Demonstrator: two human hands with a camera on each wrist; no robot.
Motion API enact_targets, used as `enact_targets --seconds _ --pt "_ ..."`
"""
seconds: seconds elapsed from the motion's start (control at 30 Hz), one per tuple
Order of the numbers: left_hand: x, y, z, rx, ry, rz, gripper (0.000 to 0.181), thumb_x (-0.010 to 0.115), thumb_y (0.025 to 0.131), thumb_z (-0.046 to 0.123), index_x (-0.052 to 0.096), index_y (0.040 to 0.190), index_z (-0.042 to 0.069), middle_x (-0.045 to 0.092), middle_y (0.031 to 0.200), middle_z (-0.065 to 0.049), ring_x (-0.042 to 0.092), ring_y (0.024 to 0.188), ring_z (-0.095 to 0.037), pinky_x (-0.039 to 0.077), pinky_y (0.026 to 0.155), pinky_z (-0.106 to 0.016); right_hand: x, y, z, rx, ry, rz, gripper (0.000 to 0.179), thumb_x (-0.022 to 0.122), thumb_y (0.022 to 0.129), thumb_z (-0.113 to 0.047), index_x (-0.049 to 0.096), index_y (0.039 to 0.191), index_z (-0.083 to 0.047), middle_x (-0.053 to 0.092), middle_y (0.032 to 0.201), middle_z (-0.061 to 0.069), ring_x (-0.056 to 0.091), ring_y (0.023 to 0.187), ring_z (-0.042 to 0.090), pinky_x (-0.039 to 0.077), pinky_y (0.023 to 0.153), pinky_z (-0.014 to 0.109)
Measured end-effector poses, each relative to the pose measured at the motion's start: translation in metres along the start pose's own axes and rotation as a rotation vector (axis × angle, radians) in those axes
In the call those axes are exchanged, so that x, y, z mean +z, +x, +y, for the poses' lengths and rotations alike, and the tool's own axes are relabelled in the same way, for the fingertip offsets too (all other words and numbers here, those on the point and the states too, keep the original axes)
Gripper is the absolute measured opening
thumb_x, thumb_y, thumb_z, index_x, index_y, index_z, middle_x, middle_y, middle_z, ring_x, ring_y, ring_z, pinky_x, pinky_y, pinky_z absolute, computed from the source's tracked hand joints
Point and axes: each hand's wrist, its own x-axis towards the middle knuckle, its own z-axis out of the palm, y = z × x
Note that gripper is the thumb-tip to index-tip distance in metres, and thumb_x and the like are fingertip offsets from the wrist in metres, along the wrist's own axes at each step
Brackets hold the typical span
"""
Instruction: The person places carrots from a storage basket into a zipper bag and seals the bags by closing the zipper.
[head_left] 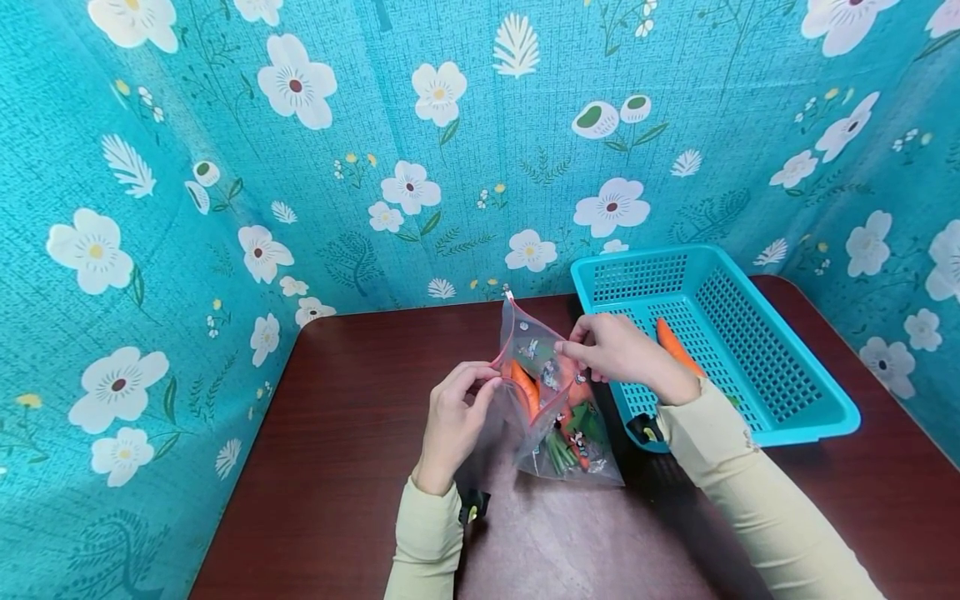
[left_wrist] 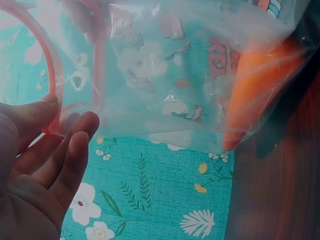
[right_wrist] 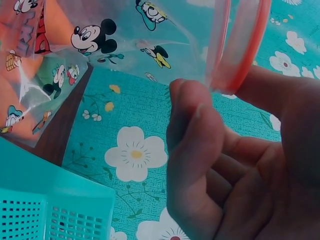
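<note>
A clear zip bag (head_left: 600,467) with cartoon prints and a red-edged mouth stands on the table, its mouth spread apart. Inside it are an orange carrot (head_left: 525,388), also seen through the plastic in the left wrist view, and other orange and green pieces toward the bottom. My left hand (head_left: 456,421) pinches the left side of the rim between thumb and fingers. On the opposite side, my right hand (head_left: 618,350) pinches the rim; the right wrist view shows thumb and fingers at the red strip (right_wrist: 250,55). A zip slider (head_left: 509,293) sits at the bag's far corner.
A turquoise plastic basket (head_left: 813,375) stands right of the bag, with a carrot (head_left: 677,346) in it, partly behind my right forearm. The dark red-brown table (head_left: 337,442) ends at a flowered turquoise cloth (head_left: 465,150) at the back and sides.
</note>
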Motion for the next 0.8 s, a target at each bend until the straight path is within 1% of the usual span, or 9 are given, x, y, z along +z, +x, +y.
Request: enact_targets --seconds 0.13,0.27,0.37,0.5,0.6,0.7,0.8 --pt "0.001 0.000 0.000 0.008 -0.002 0.003 0.008 0.072 0.086 0.007 0.069 0.093 0.010 0.068 0.098 -0.002 0.060 0.075 -0.009 0.053 0.064 -0.021 -0.001 -0.001 -0.001 -0.003 0.013 0.011 0.027 0.062 0.094 -0.032 0.059 0.088 -0.005 0.061 0.063 0.002 0.057 0.049 0.015 0.051 0.050 0.030" --pt "0.002 -0.001 0.000 -0.006 -0.008 -0.005 0.009 0.071 0.086 0.009 0.069 0.095 0.011 0.068 0.098 -0.001 0.060 0.075 -0.009 0.054 0.065 -0.021 -0.002 -0.002 -0.002 -0.003 0.016 0.023 0.031 0.061 0.094 -0.034 0.059 0.088 -0.004 0.061 0.064 0.002 0.057 0.049 0.015 0.050 0.050 0.031" --pt "0.002 -0.001 0.001 -0.006 -0.012 -0.008 0.011 0.071 0.087 0.010 0.068 0.097 0.011 0.067 0.095 -0.001 0.058 0.074 -0.009 0.054 0.063 -0.025 -0.003 -0.002 -0.002 -0.002 0.011 0.039 0.034 0.060 0.095 -0.037 0.061 0.090 -0.003 0.062 0.066 0.003 0.057 0.051 0.016 0.050 0.050 0.031" --pt "0.002 -0.001 0.002 0.010 -0.014 -0.004 0.013 0.071 0.086 0.009 0.067 0.099 0.010 0.067 0.092 -0.002 0.058 0.072 -0.010 0.055 0.061 -0.030 -0.005 -0.003 -0.001 0.002 -0.019 0.087 0.036 0.059 0.095 -0.041 0.064 0.092 -0.005 0.063 0.069 0.004 0.058 0.055 0.017 0.049 0.052 0.030" --pt "0.002 -0.001 0.002 0.010 -0.020 -0.005 0.014 0.072 0.086 0.009 0.066 0.100 0.010 0.067 0.091 -0.002 0.057 0.073 -0.010 0.055 0.061 -0.032 -0.007 -0.003 -0.001 -0.007 -0.057 0.140 0.036 0.059 0.095 -0.041 0.066 0.091 -0.006 0.063 0.072 0.006 0.056 0.058 0.017 0.046 0.054 0.030" --pt "0.002 -0.001 0.002 0.009 -0.024 -0.007 0.014 0.071 0.087 0.010 0.066 0.100 0.010 0.067 0.092 -0.002 0.058 0.073 -0.009 0.055 0.062 -0.031 -0.010 -0.003 -0.001 -0.019 -0.078 0.179 0.036 0.058 0.095 -0.041 0.067 0.093 -0.006 0.065 0.078 0.007 0.054 0.063 0.018 0.043 0.056 0.030" --pt "0.002 -0.001 0.002 0.017 -0.019 -0.005 0.012 0.071 0.087 0.011 0.067 0.098 0.010 0.068 0.094 -0.002 0.058 0.073 -0.009 0.055 0.063 -0.028 -0.015 -0.004 0.000 -0.023 -0.086 0.197 0.037 0.058 0.095 -0.042 0.066 0.097 -0.006 0.066 0.087 0.009 0.054 0.069 0.020 0.043 0.059 0.030"
